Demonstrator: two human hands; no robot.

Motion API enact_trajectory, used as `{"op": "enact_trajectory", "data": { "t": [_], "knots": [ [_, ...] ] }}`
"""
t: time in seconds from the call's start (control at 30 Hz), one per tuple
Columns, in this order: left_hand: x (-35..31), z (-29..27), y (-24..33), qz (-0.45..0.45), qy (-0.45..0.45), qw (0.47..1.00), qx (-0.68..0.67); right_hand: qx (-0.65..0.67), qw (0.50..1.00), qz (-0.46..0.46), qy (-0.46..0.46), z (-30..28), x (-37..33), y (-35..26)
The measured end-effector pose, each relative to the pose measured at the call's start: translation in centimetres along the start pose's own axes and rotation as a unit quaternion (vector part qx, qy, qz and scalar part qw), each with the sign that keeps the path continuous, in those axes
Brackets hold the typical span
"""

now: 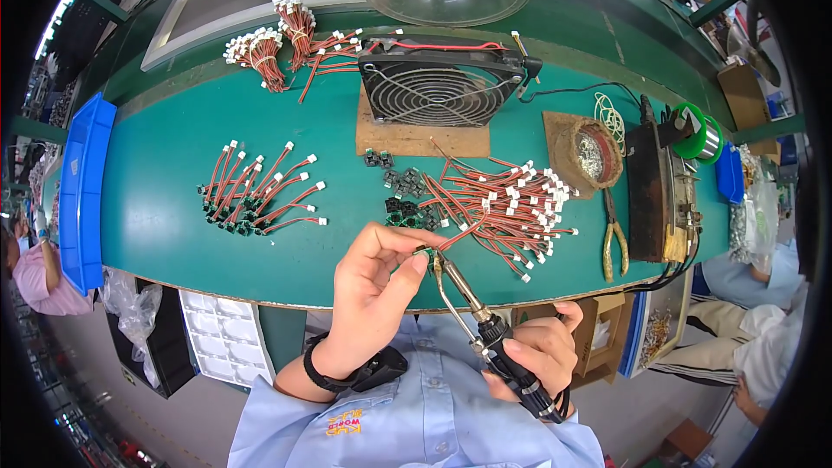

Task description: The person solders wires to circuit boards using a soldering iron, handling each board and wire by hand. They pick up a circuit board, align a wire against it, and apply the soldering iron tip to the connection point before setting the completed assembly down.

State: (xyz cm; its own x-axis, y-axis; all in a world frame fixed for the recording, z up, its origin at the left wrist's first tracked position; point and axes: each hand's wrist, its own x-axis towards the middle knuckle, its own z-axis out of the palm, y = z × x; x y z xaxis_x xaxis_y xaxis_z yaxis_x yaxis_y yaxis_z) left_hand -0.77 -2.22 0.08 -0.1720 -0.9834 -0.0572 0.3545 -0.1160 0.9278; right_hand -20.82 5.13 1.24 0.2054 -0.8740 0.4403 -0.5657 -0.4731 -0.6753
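Between the thumb and forefinger of my left hand (374, 279) is a small green circuit board (425, 250), held above the table's near edge. My right hand (544, 348) is wrapped round a black-handled soldering iron (497, 336) with a thin metal tube running beside its shaft. The iron's tip meets the board's right side, where a red-and-black wire lead also ends. Just beyond lies a pile of leads (511, 208) with white connectors, beside small dark circuit boards (406, 184). Boards with leads attached (247, 204) lie in a group at the left.
A black fan (438, 91) stands at the back on a brown board (374, 134). Bundled leads (263, 56) lie left of it. To the right are a solder-flecked round dish (596, 156), pliers (615, 247), a dark box-shaped unit (652, 195) and a green wire spool (700, 132). A blue tray (84, 195) borders the left.
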Motion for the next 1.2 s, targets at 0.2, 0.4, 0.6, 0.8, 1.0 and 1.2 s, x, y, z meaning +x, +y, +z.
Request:
{"op": "enact_trajectory", "data": {
  "t": [0.2, 0.4, 0.6, 0.8, 1.0, 1.2],
  "knots": [
    [0.0, 0.2, 0.2, 0.002, 0.005, 1.000, -0.008, -0.012, 1.000, -0.006, 0.008, 0.3, -0.5, 0.0],
    [0.0, 0.2, 0.2, 0.004, 0.010, 1.000, 0.002, -0.013, 1.000, -0.002, 0.009, 0.3, -0.7, 0.0],
    [0.0, 0.3, 0.3, 0.013, 0.011, 1.000, 0.014, -0.011, 1.000, -0.003, 0.001, 0.0, -0.7, -0.1],
    [-0.1, 0.4, 0.3, 0.024, 0.017, 0.999, 0.025, -0.004, 1.000, -0.008, 0.003, -0.2, -0.7, -0.1],
    [-0.1, 0.5, 0.4, 0.035, 0.015, 0.998, 0.042, -0.001, 1.000, -0.013, 0.010, -0.4, -0.6, -0.1],
    [0.1, -0.1, 0.9, -0.003, -0.005, 0.999, -0.033, -0.025, 0.991, -0.018, 0.127, -0.5, -1.2, 2.2]
  ]
}}
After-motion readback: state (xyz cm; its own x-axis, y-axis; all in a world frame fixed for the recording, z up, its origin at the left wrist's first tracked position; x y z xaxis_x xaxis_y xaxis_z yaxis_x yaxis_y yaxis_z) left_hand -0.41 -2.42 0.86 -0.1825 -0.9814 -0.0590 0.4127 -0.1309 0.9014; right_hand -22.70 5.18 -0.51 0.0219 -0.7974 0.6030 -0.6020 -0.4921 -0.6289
